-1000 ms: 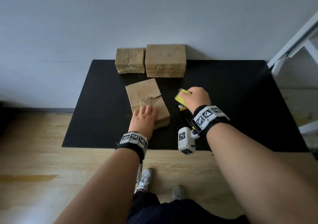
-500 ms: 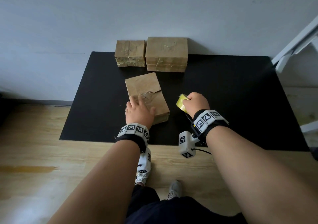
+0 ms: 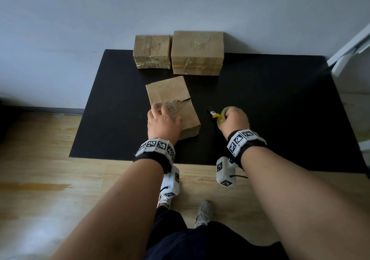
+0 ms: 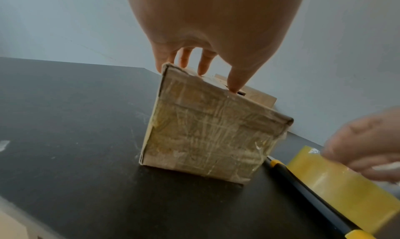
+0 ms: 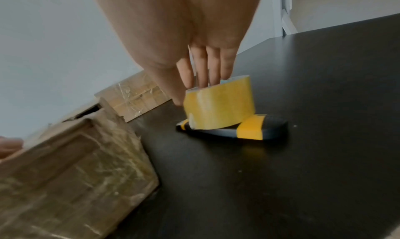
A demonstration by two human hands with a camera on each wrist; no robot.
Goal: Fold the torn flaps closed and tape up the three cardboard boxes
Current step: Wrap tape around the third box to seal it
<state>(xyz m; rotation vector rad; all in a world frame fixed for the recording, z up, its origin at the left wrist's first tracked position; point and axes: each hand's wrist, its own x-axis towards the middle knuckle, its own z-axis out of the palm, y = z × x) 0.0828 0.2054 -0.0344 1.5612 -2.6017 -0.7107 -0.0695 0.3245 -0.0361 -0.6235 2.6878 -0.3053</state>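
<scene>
Head view – left hand [image 3: 163, 123] flat on torn box [image 3: 172, 103], right hand [image 3: 235, 120] gripping tape roll [image 3: 221, 116], no legible writing

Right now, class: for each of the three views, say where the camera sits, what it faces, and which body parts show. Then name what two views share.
Head: worn on the head, looks down at the mat; both forearms, left hand, right hand, shoes.
Left wrist: under the left hand, faces the near box; its fingers touch the top.
Right wrist: under the right hand, faces the tape roll and knife.
Shared: both wrist views show box, roll and knife.
</scene>
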